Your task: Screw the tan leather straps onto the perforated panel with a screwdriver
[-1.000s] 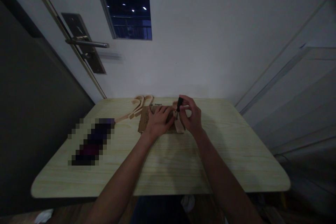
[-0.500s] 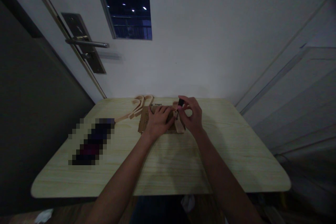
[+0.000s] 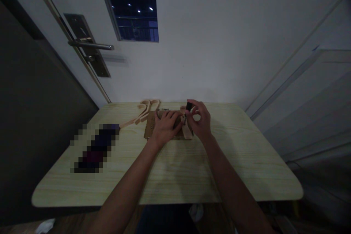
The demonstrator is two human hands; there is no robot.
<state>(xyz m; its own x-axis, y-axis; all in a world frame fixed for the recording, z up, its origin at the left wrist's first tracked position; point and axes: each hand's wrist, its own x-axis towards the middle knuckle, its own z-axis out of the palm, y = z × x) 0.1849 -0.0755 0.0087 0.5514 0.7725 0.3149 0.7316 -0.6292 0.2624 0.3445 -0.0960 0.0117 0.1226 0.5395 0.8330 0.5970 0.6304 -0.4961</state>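
My left hand (image 3: 166, 126) lies flat with fingers spread on a brown cardboard piece (image 3: 149, 128), its thumb and fingertips reaching a pale wooden piece (image 3: 187, 132). My right hand (image 3: 201, 119) pinches the black handle of a short screwdriver (image 3: 189, 106) between thumb and fingers. Its thin shaft points down to the wooden piece, where the tip is too small to make out. To the left, curved wooden hook-shaped pieces (image 3: 146, 108) lie behind the cardboard. Part of the cardboard is hidden under my left hand.
The light wood-grain table (image 3: 178, 172) stands against a white door with a metal handle (image 3: 91, 45). A dark pixelated object (image 3: 97, 146) lies on the table's left side. Small metal bits (image 3: 165, 109) sit just behind the cardboard.
Both hands stay in nearly the same place. The screwdriver's black handle shows slightly turned in my right fingers.
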